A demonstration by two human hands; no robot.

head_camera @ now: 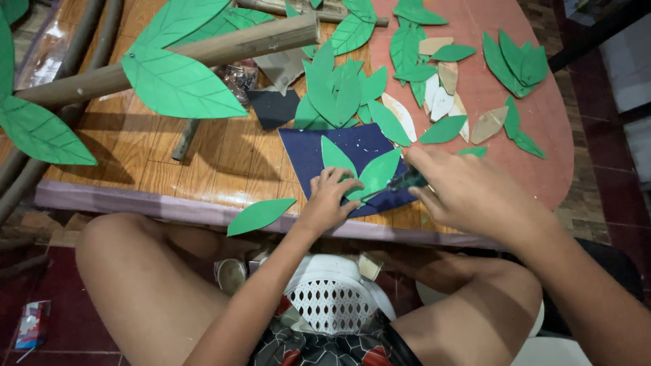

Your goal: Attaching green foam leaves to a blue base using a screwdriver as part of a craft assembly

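Observation:
My left hand (330, 198) presses its fingertips on a green paper leaf (377, 173) that lies on a dark blue mat (306, 150) at the table's near edge. My right hand (468, 193) grips a tool with a green handle (407, 180); its thin metal tip points at the leaf, just beside my left fingers. A second green leaf (335, 156) lies on the mat next to the first.
Several green and beige paper leaves (441, 88) are scattered over the wooden table (224, 152). A brown cardboard tube branch (203, 53) with large leaves crosses the upper left. One leaf (260, 215) overhangs the near edge. A white plastic basket (332, 295) sits between my knees.

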